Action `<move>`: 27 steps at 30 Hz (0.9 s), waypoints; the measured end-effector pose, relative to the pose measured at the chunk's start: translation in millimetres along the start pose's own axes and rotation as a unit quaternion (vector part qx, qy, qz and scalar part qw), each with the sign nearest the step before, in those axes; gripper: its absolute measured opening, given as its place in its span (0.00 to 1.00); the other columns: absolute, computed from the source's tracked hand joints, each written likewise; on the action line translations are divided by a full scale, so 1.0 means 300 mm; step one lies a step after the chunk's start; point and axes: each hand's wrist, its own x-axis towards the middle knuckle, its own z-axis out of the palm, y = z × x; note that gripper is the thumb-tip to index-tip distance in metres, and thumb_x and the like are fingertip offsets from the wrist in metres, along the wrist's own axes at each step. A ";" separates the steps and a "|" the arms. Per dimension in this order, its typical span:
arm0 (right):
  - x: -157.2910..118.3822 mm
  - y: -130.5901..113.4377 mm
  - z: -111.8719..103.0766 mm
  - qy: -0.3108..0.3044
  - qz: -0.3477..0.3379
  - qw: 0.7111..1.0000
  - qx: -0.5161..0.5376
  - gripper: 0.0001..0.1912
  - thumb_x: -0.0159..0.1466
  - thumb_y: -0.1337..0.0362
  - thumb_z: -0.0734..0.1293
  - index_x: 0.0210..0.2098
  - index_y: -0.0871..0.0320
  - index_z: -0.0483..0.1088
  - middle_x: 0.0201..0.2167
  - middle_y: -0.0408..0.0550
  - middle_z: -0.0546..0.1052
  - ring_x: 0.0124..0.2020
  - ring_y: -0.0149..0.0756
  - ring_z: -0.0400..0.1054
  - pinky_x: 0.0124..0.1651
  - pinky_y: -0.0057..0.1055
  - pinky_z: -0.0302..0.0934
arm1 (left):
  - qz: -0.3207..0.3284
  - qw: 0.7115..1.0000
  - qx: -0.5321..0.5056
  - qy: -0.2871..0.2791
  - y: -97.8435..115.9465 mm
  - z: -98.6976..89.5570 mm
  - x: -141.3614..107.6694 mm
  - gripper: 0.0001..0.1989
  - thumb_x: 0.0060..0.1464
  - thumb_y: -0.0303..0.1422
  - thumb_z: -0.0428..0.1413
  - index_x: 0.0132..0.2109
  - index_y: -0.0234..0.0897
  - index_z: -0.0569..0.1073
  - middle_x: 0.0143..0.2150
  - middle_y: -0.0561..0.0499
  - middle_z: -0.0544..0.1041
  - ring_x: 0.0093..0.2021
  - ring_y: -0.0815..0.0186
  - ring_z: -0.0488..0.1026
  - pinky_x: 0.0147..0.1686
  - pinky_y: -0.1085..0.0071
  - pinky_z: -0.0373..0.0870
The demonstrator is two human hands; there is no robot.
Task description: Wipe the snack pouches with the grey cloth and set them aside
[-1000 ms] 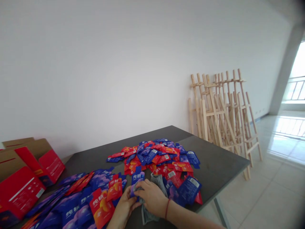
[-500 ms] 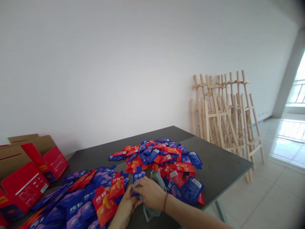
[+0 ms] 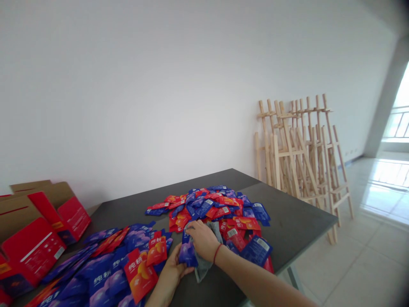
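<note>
A blue pouch (image 3: 187,252) with a purple fruit print is held upright in my left hand (image 3: 174,266), which grips its lower left side. My right hand (image 3: 203,241), a red cord round its wrist, presses a grey cloth (image 3: 204,264) against the pouch's upper part; the cloth hangs down below the palm. Behind both hands lies a heap of red and blue pouches (image 3: 204,207). Left of my left hand, more pouches lie in overlapping rows, with a red pouch (image 3: 139,275) nearest.
Open red cardboard boxes (image 3: 35,251) stand at the left end of the dark table (image 3: 297,221). Several wooden easels (image 3: 297,157) lean against the white wall at the right, beyond the table's edge. A tiled floor (image 3: 361,256) stretches out there.
My right hand and the cloth have moved up along the pouch, uncovering its lower purple print. My left hand keeps its hold on the pouch.
</note>
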 end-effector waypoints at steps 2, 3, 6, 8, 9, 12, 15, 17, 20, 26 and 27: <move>0.011 -0.004 0.014 -0.015 -0.025 1.000 -0.005 0.17 0.58 0.71 0.65 0.47 0.60 0.72 0.50 0.52 0.71 0.49 0.46 0.61 0.51 0.38 0.59 | -0.003 1.000 -0.015 0.011 0.003 0.003 -0.002 0.34 0.32 0.22 0.57 0.52 0.42 0.67 0.53 0.47 0.73 0.48 0.58 0.74 0.42 0.63 0.75; 0.008 -0.008 0.023 -0.022 -0.044 0.999 -0.003 0.18 0.57 0.71 0.65 0.47 0.60 0.72 0.50 0.52 0.72 0.49 0.46 0.61 0.51 0.38 0.59 | -0.004 1.000 -0.021 0.016 0.005 0.005 -0.003 0.33 0.31 0.21 0.57 0.51 0.41 0.67 0.52 0.47 0.74 0.47 0.58 0.74 0.42 0.64 0.75; -0.031 -0.020 0.053 -0.051 -0.115 0.992 0.012 0.19 0.56 0.70 0.66 0.48 0.60 0.72 0.50 0.50 0.73 0.50 0.45 0.62 0.51 0.38 0.59 | 0.002 0.999 -0.034 0.005 0.007 0.006 -0.003 0.32 0.32 0.21 0.56 0.50 0.41 0.69 0.49 0.48 0.75 0.47 0.59 0.75 0.42 0.65 0.74; -0.070 -0.024 0.064 -0.067 -0.150 0.986 0.021 0.18 0.57 0.69 0.66 0.48 0.61 0.72 0.51 0.50 0.73 0.50 0.44 0.62 0.53 0.37 0.59 | 0.003 0.999 -0.033 -0.015 0.007 0.001 0.002 0.31 0.33 0.21 0.56 0.50 0.41 0.69 0.48 0.49 0.76 0.47 0.60 0.75 0.42 0.66 0.74; -0.090 -0.023 0.064 -0.075 -0.161 0.984 0.026 0.18 0.58 0.68 0.65 0.48 0.61 0.72 0.51 0.50 0.73 0.51 0.44 0.62 0.54 0.37 0.58 | -0.004 0.999 -0.025 -0.022 0.007 -0.004 0.005 0.31 0.34 0.21 0.55 0.50 0.41 0.69 0.47 0.49 0.77 0.46 0.60 0.76 0.42 0.66 0.74; -0.136 -0.013 0.042 -0.092 -0.161 0.982 0.039 0.19 0.57 0.69 0.64 0.48 0.59 0.72 0.52 0.48 0.73 0.53 0.42 0.62 0.57 0.36 0.56 | -0.027 0.998 0.062 -0.006 0.006 -0.026 0.021 0.29 0.38 0.22 0.54 0.51 0.38 0.66 0.43 0.48 0.78 0.40 0.62 0.77 0.34 0.68 0.75; -0.154 0.003 0.008 -0.109 -0.146 0.982 0.046 0.19 0.57 0.71 0.64 0.48 0.58 0.73 0.52 0.48 0.73 0.54 0.39 0.63 0.60 0.36 0.52 | -0.031 0.983 0.180 0.023 0.002 -0.039 0.042 0.21 0.45 0.26 0.54 0.49 0.35 0.64 0.34 0.50 0.77 0.31 0.65 0.77 0.23 0.72 0.73; -0.153 0.012 -0.003 -0.121 -0.143 0.981 0.049 0.19 0.56 0.72 0.63 0.47 0.58 0.73 0.52 0.49 0.73 0.54 0.39 0.64 0.62 0.36 0.49 | -0.031 0.975 0.218 0.028 -0.003 -0.038 0.056 0.15 0.48 0.28 0.53 0.46 0.34 0.65 0.25 0.55 0.74 0.22 0.68 0.74 0.16 0.75 0.67; -0.147 0.024 0.001 -0.128 -0.159 0.977 0.057 0.20 0.56 0.73 0.63 0.47 0.59 0.73 0.52 0.50 0.73 0.55 0.39 0.64 0.62 0.36 0.49 | -0.036 0.967 0.253 0.021 -0.006 -0.026 0.071 0.08 0.50 0.28 0.52 0.40 0.35 0.66 0.16 0.62 0.68 0.12 0.71 0.65 0.09 0.78 0.55; -0.145 0.046 0.010 -0.136 -0.201 0.969 0.049 0.22 0.55 0.73 0.63 0.48 0.59 0.72 0.53 0.51 0.73 0.56 0.39 0.63 0.62 0.36 0.49 | -0.032 0.955 0.294 0.009 0.015 -0.010 0.070 0.05 0.48 0.24 0.50 0.34 0.37 0.65 0.15 0.64 0.66 0.11 0.75 0.63 0.10 0.80 0.52; -0.145 0.048 0.007 -0.140 -0.204 0.968 0.048 0.22 0.55 0.74 0.63 0.49 0.59 0.72 0.53 0.50 0.72 0.56 0.39 0.63 0.62 0.36 0.49 | -0.033 0.954 0.297 0.008 0.019 -0.009 0.068 0.04 0.49 0.24 0.50 0.34 0.37 0.65 0.15 0.64 0.67 0.11 0.75 0.63 0.10 0.80 0.52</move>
